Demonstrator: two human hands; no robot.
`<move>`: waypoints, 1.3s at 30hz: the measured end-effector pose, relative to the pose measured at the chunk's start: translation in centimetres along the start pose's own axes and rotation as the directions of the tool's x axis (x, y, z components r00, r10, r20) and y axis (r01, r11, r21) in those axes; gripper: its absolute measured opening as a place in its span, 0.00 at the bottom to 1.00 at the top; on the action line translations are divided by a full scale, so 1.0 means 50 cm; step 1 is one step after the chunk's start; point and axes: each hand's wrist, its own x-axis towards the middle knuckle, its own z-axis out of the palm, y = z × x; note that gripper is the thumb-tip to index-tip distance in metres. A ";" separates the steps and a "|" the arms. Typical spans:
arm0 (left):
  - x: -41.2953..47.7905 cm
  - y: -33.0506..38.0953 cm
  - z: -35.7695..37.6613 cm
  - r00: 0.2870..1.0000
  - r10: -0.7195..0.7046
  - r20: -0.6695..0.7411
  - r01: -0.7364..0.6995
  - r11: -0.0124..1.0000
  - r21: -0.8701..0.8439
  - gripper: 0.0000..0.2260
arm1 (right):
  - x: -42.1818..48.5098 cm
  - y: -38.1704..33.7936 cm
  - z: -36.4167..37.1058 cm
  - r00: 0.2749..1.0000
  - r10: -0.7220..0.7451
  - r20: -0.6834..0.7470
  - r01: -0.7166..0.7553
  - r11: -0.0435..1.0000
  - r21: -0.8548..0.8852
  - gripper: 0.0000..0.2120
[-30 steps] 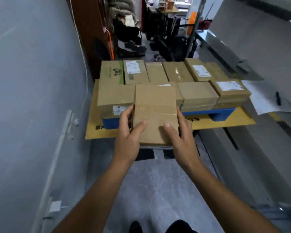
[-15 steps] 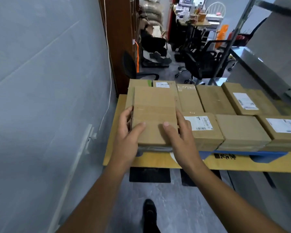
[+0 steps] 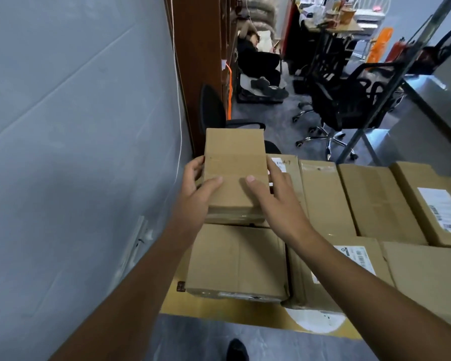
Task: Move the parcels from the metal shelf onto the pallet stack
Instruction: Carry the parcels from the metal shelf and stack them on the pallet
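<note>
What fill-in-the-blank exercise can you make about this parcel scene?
The left hand and right hand each lay a ___ on top of the held parcel.
The held parcel is at the pallet stack's ___ end, beside the wall.
The office chair behind is ___.
Missing: thumb; left; black.

Eight cardboard parcels (image 3: 235, 261), two bare hands, left (image 3: 195, 194) and right (image 3: 279, 201), two black office chairs (image 3: 349, 100), one dark shoe (image 3: 237, 350)

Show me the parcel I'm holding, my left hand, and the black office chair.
held parcel (image 3: 235, 165), head view, top face.
left hand (image 3: 196, 195), head view, back of hand.
black office chair (image 3: 354, 100), head view, mesh backrest.
</note>
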 end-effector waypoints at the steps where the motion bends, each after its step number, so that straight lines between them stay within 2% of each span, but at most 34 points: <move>1: 0.024 -0.001 -0.002 1.000 -0.016 0.000 0.016 1.000 0.006 0.24 | 0.024 0.002 0.003 1.000 0.006 0.002 -0.006 1.000 -0.012 0.27; 8: 0.174 -0.037 -0.012 0.994 -0.104 0.020 0.103 0.994 0.028 0.23 | 0.168 0.039 0.040 0.997 0.074 -0.011 -0.075 0.994 -0.075 0.30; 14: 0.238 -0.069 -0.024 0.989 -0.140 0.050 0.137 0.988 0.072 0.23 | 0.223 0.083 0.072 0.989 0.145 -0.015 -0.145 0.989 -0.040 0.34; 27: 0.266 -0.096 -0.019 0.982 -0.178 0.067 0.170 0.980 0.105 0.27 | 0.251 0.108 0.085 0.984 0.170 -0.051 -0.173 0.982 -0.069 0.30; 34: 0.261 -0.102 -0.027 0.977 -0.196 0.084 0.186 0.976 0.112 0.19 | 0.247 0.113 0.096 0.975 0.200 -0.097 -0.213 0.967 -0.141 0.37; 39: 0.263 -0.105 -0.031 0.976 -0.199 0.089 0.189 0.977 0.102 0.19 | 0.245 0.108 0.104 0.972 0.204 -0.113 -0.219 0.965 -0.143 0.39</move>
